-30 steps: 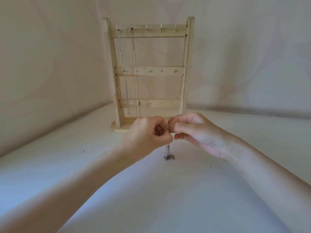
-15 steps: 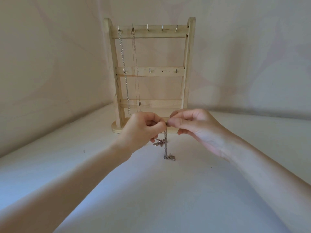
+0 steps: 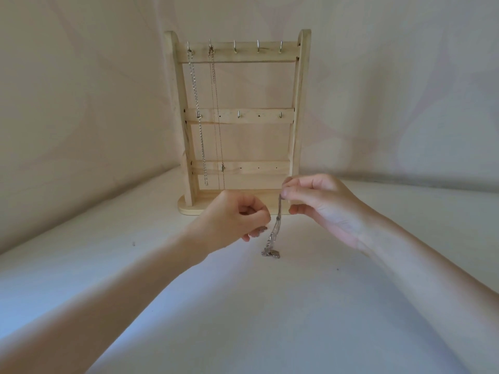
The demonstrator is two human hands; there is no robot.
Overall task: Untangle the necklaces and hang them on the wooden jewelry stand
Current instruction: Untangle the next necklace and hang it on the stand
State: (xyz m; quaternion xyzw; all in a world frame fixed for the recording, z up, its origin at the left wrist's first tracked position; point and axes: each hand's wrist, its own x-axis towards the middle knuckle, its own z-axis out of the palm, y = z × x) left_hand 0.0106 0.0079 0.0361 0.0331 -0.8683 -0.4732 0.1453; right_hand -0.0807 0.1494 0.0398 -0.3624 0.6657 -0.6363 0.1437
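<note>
Tangled necklace (image 3: 273, 233) hangs to the desk (image 3: 270, 306) before the wooden jewelry stand (image 3: 297, 103), pinched at top by right hand (image 3: 321, 203) fingers, a strand pinched by left hand (image 3: 232, 220); two chains (image 3: 199, 125) hang from the stand's upper hooks

Pale bench (image 3: 270, 319) with a smooth surface and a few small dark specks, plain beige walls (image 3: 81, 90) meeting in a corner, soft diffuse light, faint mottled shadows on walls
</note>
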